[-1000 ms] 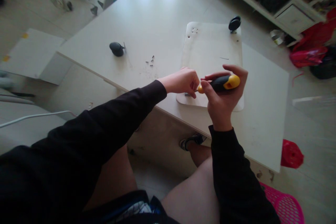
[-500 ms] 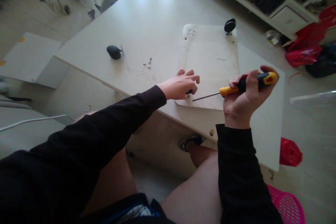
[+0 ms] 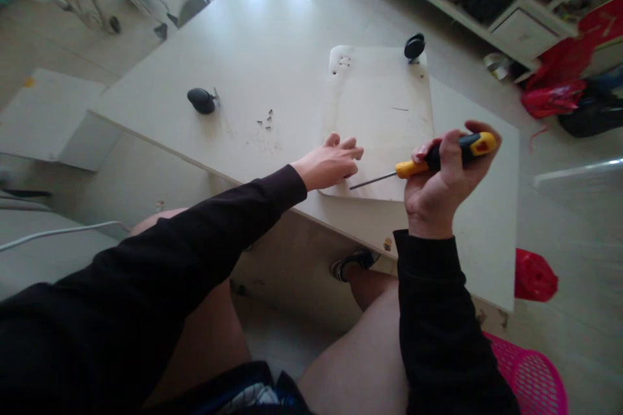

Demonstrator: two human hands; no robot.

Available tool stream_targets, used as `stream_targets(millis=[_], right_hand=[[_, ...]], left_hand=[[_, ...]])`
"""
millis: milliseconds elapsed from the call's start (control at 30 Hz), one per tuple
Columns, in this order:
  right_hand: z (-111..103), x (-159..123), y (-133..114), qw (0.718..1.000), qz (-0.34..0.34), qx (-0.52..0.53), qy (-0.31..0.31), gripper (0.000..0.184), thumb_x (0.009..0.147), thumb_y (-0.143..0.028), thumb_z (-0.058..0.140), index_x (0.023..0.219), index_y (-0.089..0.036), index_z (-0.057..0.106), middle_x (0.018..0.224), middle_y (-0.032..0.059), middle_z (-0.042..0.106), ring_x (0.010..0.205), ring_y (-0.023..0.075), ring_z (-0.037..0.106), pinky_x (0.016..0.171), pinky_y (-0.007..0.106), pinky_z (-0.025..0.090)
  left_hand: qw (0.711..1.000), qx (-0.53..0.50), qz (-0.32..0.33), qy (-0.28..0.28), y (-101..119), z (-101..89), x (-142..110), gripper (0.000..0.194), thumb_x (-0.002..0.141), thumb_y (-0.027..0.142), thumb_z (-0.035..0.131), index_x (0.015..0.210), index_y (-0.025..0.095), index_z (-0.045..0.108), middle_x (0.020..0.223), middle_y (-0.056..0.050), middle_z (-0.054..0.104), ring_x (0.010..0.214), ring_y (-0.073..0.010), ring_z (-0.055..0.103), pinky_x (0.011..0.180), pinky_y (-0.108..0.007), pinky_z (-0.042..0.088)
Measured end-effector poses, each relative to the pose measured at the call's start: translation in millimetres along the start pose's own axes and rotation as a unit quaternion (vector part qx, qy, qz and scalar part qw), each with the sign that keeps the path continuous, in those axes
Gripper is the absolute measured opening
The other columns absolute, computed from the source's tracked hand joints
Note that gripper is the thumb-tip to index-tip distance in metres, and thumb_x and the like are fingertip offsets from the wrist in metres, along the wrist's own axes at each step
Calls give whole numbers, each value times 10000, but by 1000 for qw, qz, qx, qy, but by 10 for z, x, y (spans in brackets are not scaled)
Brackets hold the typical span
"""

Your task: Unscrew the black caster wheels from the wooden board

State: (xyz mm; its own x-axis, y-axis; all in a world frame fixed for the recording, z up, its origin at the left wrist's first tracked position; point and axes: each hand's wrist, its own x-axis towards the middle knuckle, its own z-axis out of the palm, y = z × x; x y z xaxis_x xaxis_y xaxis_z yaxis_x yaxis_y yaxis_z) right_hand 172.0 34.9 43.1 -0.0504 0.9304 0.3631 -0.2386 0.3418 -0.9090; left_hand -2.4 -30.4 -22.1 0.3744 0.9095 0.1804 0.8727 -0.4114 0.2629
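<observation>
My right hand (image 3: pixel 440 172) is wrapped round the yellow and black handle of a screwdriver (image 3: pixel 411 169). Its metal shaft slants down to the left, the tip close to the near left corner of a pale board (image 3: pixel 374 130) with rounded corners. Over that corner my left hand (image 3: pixel 331 163) curls its fingers round a black caster, now hidden beneath them. A second caster (image 3: pixel 414 47) stands at the board's far right corner. At the far left corner are small screw holes (image 3: pixel 344 61). A loose caster (image 3: pixel 201 100) lies left of several small screws (image 3: pixel 266 121).
The board rests on a white tabletop (image 3: pixel 233 45). A white box (image 3: pixel 43 117) sits to the left. Beyond the table stands a white cabinet (image 3: pixel 525 32), with red bags (image 3: pixel 555 97) beside it. A pink basket (image 3: pixel 530 376) is at the lower right.
The whole view has shifted slightly, moving most things a little left. The dark caster part that showed under my left hand is now covered. My right hand still holds the screwdriver.
</observation>
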Motion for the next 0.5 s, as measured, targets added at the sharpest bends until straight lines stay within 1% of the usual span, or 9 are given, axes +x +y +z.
stream_targets(millis=[67, 133, 200, 233, 300, 367, 433, 500], right_hand=[[3, -9, -8, 1000, 3, 0, 0, 308, 849, -372, 774, 1026, -333, 526, 742, -86, 426, 571, 90, 526, 520, 224, 508], [8, -16, -20, 1000, 9, 6, 4, 328, 837, -372, 787, 1027, -328, 523, 737, -89, 437, 569, 89, 523, 525, 223, 508], [10, -19, -31, 1000, 17, 12, 9, 352, 822, -372, 803, 1028, -323, 522, 737, -91, 455, 572, 90, 523, 531, 225, 515], [8, -18, -35, 1000, 19, 14, 12, 365, 814, -371, 813, 1027, -321, 521, 740, -91, 464, 575, 90, 526, 533, 226, 518], [-1, -12, -39, 999, 21, 21, 21, 385, 795, -357, 826, 1025, -314, 520, 751, -92, 481, 581, 85, 532, 543, 223, 524], [-19, -3, -34, 998, 27, 40, 32, 382, 771, -300, 808, 1026, -300, 525, 770, -91, 505, 596, 78, 543, 563, 218, 531], [-45, 5, -21, 996, 42, 73, 43, 358, 745, -240, 726, 1037, -284, 523, 788, -82, 545, 627, 82, 570, 589, 221, 543], [-71, 10, -3, 992, 64, 99, 51, 370, 705, -207, 640, 1043, -276, 506, 818, -68, 594, 670, 96, 615, 613, 232, 561]], left_hand=[[1000, -10, 5, 0, 12, 17, 16, 179, 884, 80, 644, 760, 175, 731, 1254, -123, 695, 1195, -303, 495, 982, -476, 308], [999, -46, 5, -1, 17, -11, 41, 154, 886, 97, 640, 788, 176, 730, 1229, -120, 698, 1191, -295, 505, 985, -469, 317], [995, -101, -14, 6, -19, -99, 60, 119, 894, 140, 653, 825, 186, 738, 1215, -106, 703, 1198, -290, 523, 998, -463, 326], [991, -125, -37, 17, -63, -163, 61, 106, 902, 168, 657, 845, 192, 743, 1207, -97, 706, 1201, -288, 533, 1007, -462, 332], [980, -151, -114, 54, -217, -311, 28, 96, 914, 216, 661, 883, 197, 750, 1184, -87, 709, 1191, -283, 556, 1027, -461, 344], [958, -148, -226, 99, -446, -458, -62, 98, 909, 239, 668, 907, 193, 754, 1149, -85, 713, 1136, -268, 586, 1030, -451, 367], [917, -139, -348, 138, -709, -575, -205, 105, 882, 249, 692, 930, 191, 764, 1097, -78, 723, 1007, -228, 619, 981, -414, 411], [868, -133, -452, 160, -952, -645, -383, 120, 868, 257, 694, 919, 181, 771, 985, -70, 732, 886, -200, 622, 913, -384, 444]])
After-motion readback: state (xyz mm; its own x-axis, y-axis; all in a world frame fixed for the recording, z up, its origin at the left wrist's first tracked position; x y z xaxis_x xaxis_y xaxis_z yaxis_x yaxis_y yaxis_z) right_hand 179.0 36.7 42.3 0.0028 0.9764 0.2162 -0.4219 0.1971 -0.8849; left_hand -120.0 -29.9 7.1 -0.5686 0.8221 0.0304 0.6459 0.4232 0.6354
